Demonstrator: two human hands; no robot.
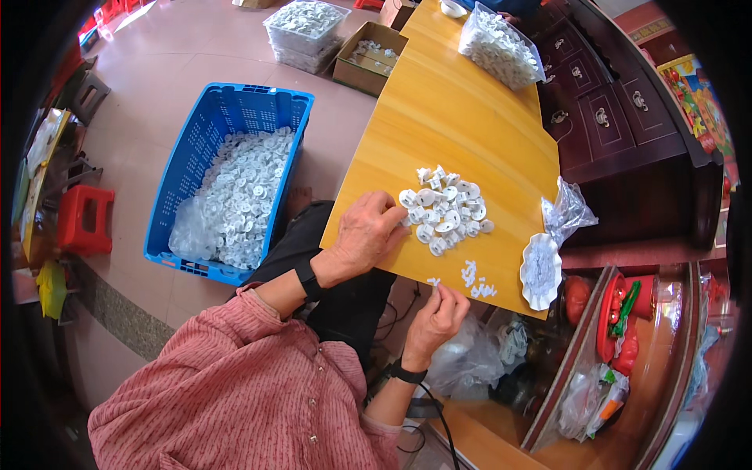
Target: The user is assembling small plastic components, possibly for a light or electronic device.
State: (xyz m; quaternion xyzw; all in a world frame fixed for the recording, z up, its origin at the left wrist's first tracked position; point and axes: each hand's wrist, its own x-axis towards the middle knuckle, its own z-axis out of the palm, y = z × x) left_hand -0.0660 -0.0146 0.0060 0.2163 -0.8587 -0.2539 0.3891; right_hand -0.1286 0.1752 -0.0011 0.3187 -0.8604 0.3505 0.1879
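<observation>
A heap of round white plastic parts [446, 210] lies on the yellow wooden table [423, 117]. At the heap's left side, over the table edge, my left hand [362, 235] is closed, its fingertips around a white plastic part that they mostly hide. My right hand [435, 323] is lower, at the table's near edge, with thumb and forefinger pinched on a small white plastic piece [433, 281]. Beside it on the table lie several more small white pieces [479, 287]. A scalloped white dish [540, 272] filled with similar small pieces sits at the table's right edge.
On the floor to my left stands a blue crate [174, 168] full of white parts. A clear tub [501, 48] of parts is at the table's far end. Dark drawers [599, 117] border the right side. A plastic bag [565, 211] lies by the dish; an open cardboard box [356, 74] stands beyond.
</observation>
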